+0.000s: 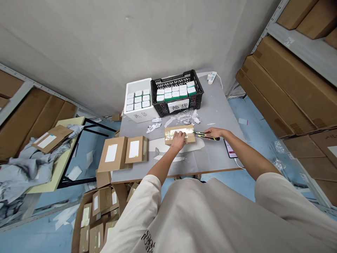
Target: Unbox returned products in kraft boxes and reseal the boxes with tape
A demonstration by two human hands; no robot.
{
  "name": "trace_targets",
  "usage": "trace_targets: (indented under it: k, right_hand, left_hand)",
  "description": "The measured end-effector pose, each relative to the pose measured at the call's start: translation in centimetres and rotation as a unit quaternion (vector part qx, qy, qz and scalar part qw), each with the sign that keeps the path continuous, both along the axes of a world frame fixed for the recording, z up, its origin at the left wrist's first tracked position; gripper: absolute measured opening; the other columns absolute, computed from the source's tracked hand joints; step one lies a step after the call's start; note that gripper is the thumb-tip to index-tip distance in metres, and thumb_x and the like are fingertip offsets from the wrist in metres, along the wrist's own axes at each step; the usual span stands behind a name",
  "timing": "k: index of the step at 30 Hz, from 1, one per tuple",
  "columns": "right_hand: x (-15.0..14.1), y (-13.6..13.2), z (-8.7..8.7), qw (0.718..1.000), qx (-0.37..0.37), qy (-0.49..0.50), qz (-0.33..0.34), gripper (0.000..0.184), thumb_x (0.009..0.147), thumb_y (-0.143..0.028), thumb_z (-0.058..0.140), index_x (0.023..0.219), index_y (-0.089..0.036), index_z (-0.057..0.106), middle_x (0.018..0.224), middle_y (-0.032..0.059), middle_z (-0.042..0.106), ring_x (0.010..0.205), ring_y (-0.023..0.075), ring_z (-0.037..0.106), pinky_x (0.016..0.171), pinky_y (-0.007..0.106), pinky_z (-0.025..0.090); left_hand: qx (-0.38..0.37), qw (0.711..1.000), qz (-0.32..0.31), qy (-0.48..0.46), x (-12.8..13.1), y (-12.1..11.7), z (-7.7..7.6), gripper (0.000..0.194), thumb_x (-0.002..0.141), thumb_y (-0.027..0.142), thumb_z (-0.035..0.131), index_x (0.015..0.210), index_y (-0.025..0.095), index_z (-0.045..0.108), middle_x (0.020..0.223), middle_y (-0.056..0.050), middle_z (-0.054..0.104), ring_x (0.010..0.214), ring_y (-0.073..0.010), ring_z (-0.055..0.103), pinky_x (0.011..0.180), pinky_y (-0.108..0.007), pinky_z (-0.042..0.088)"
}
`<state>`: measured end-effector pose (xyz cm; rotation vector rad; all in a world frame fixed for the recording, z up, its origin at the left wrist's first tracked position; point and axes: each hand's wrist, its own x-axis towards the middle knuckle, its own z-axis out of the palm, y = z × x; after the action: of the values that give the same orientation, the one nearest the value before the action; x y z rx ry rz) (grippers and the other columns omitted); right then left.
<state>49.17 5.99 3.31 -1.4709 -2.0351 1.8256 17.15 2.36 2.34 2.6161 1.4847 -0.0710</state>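
Observation:
A small brown cardboard box point(190, 138) with a white label and shiny tape lies on the grey table point(218, 154). My left hand point(179, 139) holds it down from the near side, fingers bent over the top. In my right hand point(212, 133) is a yellow-and-black utility knife point(214, 138), its front end at the right side of the box. Whether the blade touches the cardboard is too small to make out. Scraps of white paper and backing sheet point(196, 144) lie under and around the box.
Behind are a black crate point(165, 108) and a white foam box point(138, 117), both holding small white-and-green boxes. Two labelled cartons point(118, 160) stand at left. A phone point(230, 149) lies right, near a power strip point(211, 78). Below left, a large carton point(76, 225) holds several boxes.

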Motion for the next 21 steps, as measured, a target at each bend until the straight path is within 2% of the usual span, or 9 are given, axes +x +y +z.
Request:
trace_targets:
  k: [4,8,10,12,14,16,18,21]
  right_hand:
    - [0.7,-2.0,-1.2,0.999,-0.024,0.008,-0.02,0.041,0.073,-0.058,0.076,0.093,-0.022,0.078,0.074,0.003,0.073,0.07,0.0186,0.068,0.062,0.026,0.05]
    - [1.7,-4.0,-1.7,0.991,0.01,0.04,-0.129,0.047,0.079,-0.064,0.071,0.098,-0.021,0.072,0.08,0.003,0.074,0.072,0.0181,0.068,0.062,0.025,0.05]
    - [1.8,-4.6,-1.5,0.985,0.026,0.051,-0.164,0.048,0.083,-0.065,0.069,0.102,-0.021,0.069,0.087,0.0041,0.075,0.071,0.0177,0.068,0.061,0.025,0.05]
    - [1.5,-5.0,-0.9,0.981,0.048,0.051,-0.182,0.049,0.086,-0.065,0.066,0.108,-0.022,0.066,0.091,0.0044,0.076,0.069,0.0172,0.068,0.061,0.025,0.051]
    - [0.9,-5.3,-0.3,0.978,0.086,0.04,-0.183,0.049,0.09,-0.066,0.06,0.111,-0.022,0.067,0.09,0.0039,0.075,0.069,0.0175,0.067,0.064,0.027,0.053]
    - [0.2,-5.5,0.2,0.976,0.134,0.019,-0.171,0.049,0.096,-0.065,0.051,0.112,-0.022,0.071,0.091,0.0039,0.076,0.075,0.0194,0.068,0.073,0.03,0.055]
    - [-0.4,-5.6,0.5,0.97,0.189,-0.007,-0.155,0.048,0.099,-0.06,0.047,0.116,-0.023,0.074,0.1,0.0051,0.077,0.088,0.0228,0.07,0.084,0.034,0.055]
    - [-1.2,-5.7,0.5,0.953,0.267,-0.056,-0.128,0.043,0.098,-0.051,0.053,0.128,-0.027,0.073,0.119,0.0063,0.075,0.106,0.0266,0.068,0.096,0.037,0.052]
  left_hand:
    - [-0.008,1.0,0.014,0.001,0.0,0.2,0.4,0.058,0.091,0.038,0.07,0.141,0.019,0.047,0.131,-0.015,0.057,0.126,-0.0301,0.058,0.126,-0.049,0.02]
    - [-0.029,0.999,0.006,-0.015,-0.2,0.6,1.1,0.067,0.091,0.041,0.069,0.149,0.02,0.042,0.137,-0.016,0.055,0.129,-0.0321,0.056,0.123,-0.048,0.027]
    - [-0.032,0.998,0.027,-0.041,-0.2,0.9,1.5,0.066,0.096,0.044,0.061,0.153,0.021,0.038,0.143,-0.017,0.052,0.126,-0.0324,0.058,0.117,-0.046,0.035]
    - [-0.028,0.996,0.066,-0.054,-0.1,1.4,1.9,0.054,0.102,0.041,0.048,0.152,0.021,0.041,0.146,-0.017,0.05,0.122,-0.0321,0.06,0.111,-0.046,0.041]
    - [-0.024,0.993,0.099,-0.053,0.1,2.1,2.1,0.044,0.104,0.032,0.04,0.146,0.021,0.047,0.145,-0.016,0.051,0.121,-0.0315,0.061,0.108,-0.046,0.043]
    - [-0.017,0.993,0.109,-0.053,0.3,2.7,2.0,0.042,0.103,0.026,0.041,0.143,0.022,0.05,0.147,-0.016,0.051,0.128,-0.0313,0.057,0.11,-0.046,0.042]
    - [-0.009,0.993,0.105,-0.053,0.5,3.2,1.8,0.046,0.101,0.024,0.046,0.146,0.023,0.047,0.154,-0.016,0.045,0.141,-0.0313,0.046,0.115,-0.048,0.037]
    - [-0.019,0.994,0.102,-0.045,0.7,3.8,1.3,0.062,0.096,0.025,0.058,0.154,0.025,0.037,0.165,-0.016,0.032,0.154,-0.032,0.028,0.123,-0.052,0.025]
